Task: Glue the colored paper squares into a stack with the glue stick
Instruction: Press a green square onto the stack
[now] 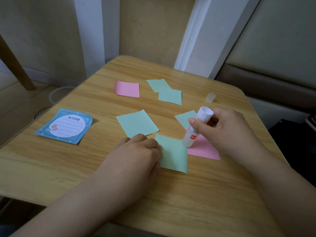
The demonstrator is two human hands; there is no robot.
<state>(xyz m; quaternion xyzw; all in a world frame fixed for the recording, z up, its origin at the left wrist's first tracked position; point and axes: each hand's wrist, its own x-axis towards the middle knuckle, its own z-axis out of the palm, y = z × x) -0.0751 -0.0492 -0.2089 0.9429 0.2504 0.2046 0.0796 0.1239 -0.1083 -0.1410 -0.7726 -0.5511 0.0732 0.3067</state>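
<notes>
Early stage of gluing, judged from the layout. Right hand (227, 130) grasps the uncapped glue stick (196, 127), tip down on the near pink square (205, 149); left hand (142, 149), fingers curled, pins the green square (174, 153) that overlaps the pink one just left of the stick; whether these two are bonded cannot be told. Still loose on the worktop (68, 168): one green square (136, 124) left of the stick, one (184, 117) partly behind it, two overlapping green (167, 93) and a far pink (127, 88) beyond it; cap (210, 97) beyond, to the right.
</notes>
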